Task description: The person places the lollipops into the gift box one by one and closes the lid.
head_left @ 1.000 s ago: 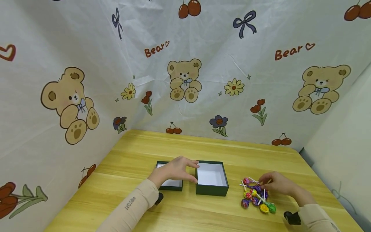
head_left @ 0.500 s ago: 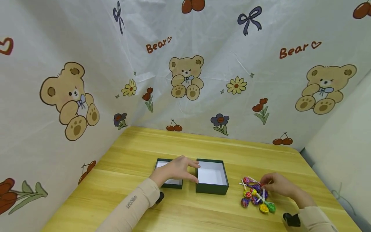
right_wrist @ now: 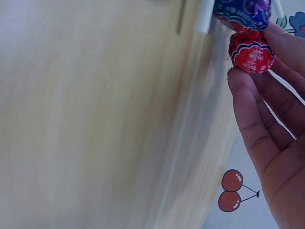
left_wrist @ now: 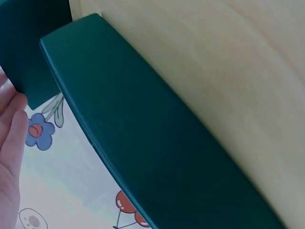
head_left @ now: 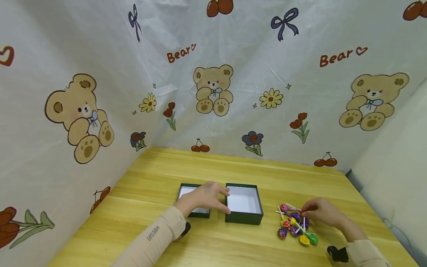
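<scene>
My left hand [head_left: 207, 196] reaches over a shallow dark green tray [head_left: 200, 215] with a white inside. Its thumb and fingers are spread at the left wall of a deeper dark green box [head_left: 245, 218], also white inside. In the left wrist view, the fingers show beside that box [left_wrist: 33, 52], and the shallow tray [left_wrist: 124, 114] fills the middle. At the right, my right hand [head_left: 323, 214] pinches a red-wrapped lollipop [right_wrist: 252, 53] between thumb and fingertips. A blue-purple lollipop [right_wrist: 244, 12] lies against it. Several lollipops [head_left: 293, 223] in purple, yellow, green and pink wrappers lie heaped beside this hand.
Everything stands on a yellow wood-grain table [head_left: 160, 170]. A white cloth [head_left: 140, 66] printed with bears and flowers hangs behind it and along its left side. A pale wall [head_left: 393, 155] borders the right edge.
The right hand has shifted slightly right, and a bit of the red lollipop shows at its fingertips. The left hand stays by the box. The head view has tilted slightly.
</scene>
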A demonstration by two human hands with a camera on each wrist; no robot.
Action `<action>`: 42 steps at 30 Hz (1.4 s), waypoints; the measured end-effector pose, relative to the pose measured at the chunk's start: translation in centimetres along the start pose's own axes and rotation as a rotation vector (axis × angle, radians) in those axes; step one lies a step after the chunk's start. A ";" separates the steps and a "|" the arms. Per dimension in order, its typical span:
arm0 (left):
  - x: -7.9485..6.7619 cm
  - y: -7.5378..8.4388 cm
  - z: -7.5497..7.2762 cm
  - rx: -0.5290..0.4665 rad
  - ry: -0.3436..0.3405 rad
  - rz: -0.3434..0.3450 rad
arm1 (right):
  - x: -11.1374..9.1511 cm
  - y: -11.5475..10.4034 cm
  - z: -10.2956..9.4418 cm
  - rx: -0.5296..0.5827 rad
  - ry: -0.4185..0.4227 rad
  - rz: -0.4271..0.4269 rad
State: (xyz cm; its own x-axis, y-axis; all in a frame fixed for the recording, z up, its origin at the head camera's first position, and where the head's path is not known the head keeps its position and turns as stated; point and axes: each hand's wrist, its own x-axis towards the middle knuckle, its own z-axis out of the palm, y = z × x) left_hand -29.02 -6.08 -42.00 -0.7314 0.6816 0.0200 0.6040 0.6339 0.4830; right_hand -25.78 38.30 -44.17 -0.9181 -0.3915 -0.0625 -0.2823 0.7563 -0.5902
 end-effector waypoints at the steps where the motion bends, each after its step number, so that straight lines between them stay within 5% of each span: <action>1: 0.0 0.2 0.1 0.011 0.000 -0.003 | -0.1 -0.1 0.0 0.009 0.003 0.002; 11: 0.1 0.9 0.2 0.075 -0.005 -0.033 | 0.0 -1.7 -0.8 0.080 0.015 -0.035; 23: 0.1 1.4 -0.1 0.031 -0.011 -0.055 | -0.5 -3.5 -1.7 0.019 0.104 -0.031; 42: -0.5 0.7 0.9 -0.058 0.014 -0.030 | -0.3 -5.8 -0.7 0.124 0.125 -0.046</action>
State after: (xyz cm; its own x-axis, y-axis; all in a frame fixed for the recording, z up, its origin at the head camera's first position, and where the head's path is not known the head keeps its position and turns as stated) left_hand -27.92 -5.68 -42.43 -0.7535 0.6572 0.0172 0.5630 0.6315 0.5331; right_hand -24.06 34.41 -40.12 -0.9346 -0.3502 0.0626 -0.2954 0.6656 -0.6854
